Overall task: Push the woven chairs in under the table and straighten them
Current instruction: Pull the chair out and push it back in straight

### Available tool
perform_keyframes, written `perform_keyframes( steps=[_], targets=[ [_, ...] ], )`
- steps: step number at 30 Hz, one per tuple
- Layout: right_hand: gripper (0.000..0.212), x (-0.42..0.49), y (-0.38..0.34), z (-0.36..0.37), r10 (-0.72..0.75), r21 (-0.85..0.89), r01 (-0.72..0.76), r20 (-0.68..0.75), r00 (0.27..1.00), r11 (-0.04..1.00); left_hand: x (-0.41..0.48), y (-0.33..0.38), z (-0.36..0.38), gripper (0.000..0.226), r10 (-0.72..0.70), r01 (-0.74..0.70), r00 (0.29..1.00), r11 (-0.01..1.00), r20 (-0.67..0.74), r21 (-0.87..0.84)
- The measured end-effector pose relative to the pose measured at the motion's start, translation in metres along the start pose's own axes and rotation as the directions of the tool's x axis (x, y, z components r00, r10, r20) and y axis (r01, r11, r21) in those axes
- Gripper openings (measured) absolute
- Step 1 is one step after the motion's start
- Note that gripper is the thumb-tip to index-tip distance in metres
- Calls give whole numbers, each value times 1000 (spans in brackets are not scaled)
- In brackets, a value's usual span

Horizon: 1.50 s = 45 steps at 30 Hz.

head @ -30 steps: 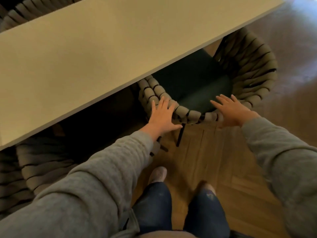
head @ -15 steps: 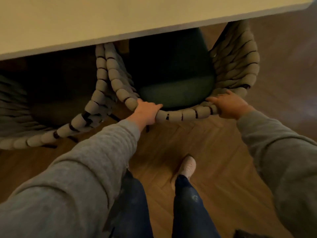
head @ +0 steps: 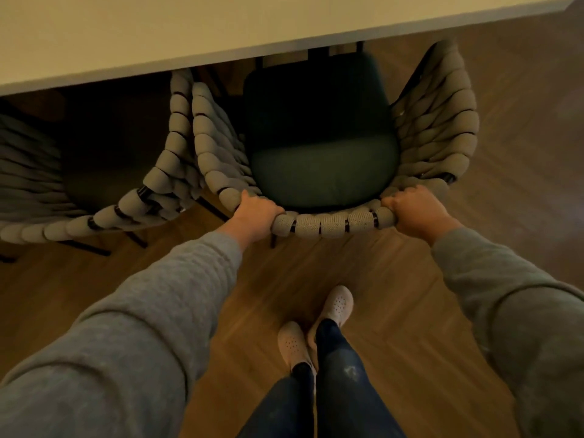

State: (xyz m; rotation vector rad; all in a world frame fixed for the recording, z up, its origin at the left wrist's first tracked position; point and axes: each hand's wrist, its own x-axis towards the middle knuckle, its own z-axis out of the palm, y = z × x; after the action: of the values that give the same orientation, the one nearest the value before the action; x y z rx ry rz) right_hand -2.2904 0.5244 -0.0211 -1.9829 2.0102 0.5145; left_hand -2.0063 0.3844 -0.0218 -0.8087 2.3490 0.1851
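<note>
A woven chair (head: 335,224) with thick beige rope arms and a dark green seat cushion stands in front of me, its front part under the pale table (head: 221,30). My left hand (head: 254,216) grips the left end of its curved back rail. My right hand (head: 417,210) grips the right end of the same rail. A second woven chair (head: 132,203) stands to the left, its arm touching the first chair's left arm, its seat in shadow under the table.
The floor (head: 395,279) is herringbone wood. My two feet in pale perforated shoes (head: 335,305) stand close behind the chair. Dark chair legs (head: 215,210) show between the two chairs. The table's corner lies at the upper right.
My hands went from flat on the back rail to curled round it. The chair now sits squarer to the table edge, and I have stepped back, showing more of the seat.
</note>
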Motion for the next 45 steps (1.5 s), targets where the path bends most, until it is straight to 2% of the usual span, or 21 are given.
perform_keyframes(
  steps=[6,14,18,25,37,45],
  targets=[
    [24,-35,-3,22,9,7,-9,-10,1000,1000,-24,29,3,30,48,-47,999,995,12,-88],
    [24,-66,18,43,-17,-29,17,4,1000,999,-32,61,-9,39,98,-99,994,995,54,12],
    [27,-60,41,38,-7,-34,7,13,1000,999,-13,70,-21,42,88,-89,994,996,61,8],
    [28,-33,86,16,17,-13,-17,20,1000,1000,31,76,-53,34,53,-53,998,999,-21,-2],
    [30,-1,151,0,11,-35,-9,39,999,999,88,89,-91,33,74,-75,997,996,-30,-46],
    [31,6,148,2,20,-41,-19,28,999,999,88,84,-94,36,85,-86,996,996,-37,-26]
  ],
)
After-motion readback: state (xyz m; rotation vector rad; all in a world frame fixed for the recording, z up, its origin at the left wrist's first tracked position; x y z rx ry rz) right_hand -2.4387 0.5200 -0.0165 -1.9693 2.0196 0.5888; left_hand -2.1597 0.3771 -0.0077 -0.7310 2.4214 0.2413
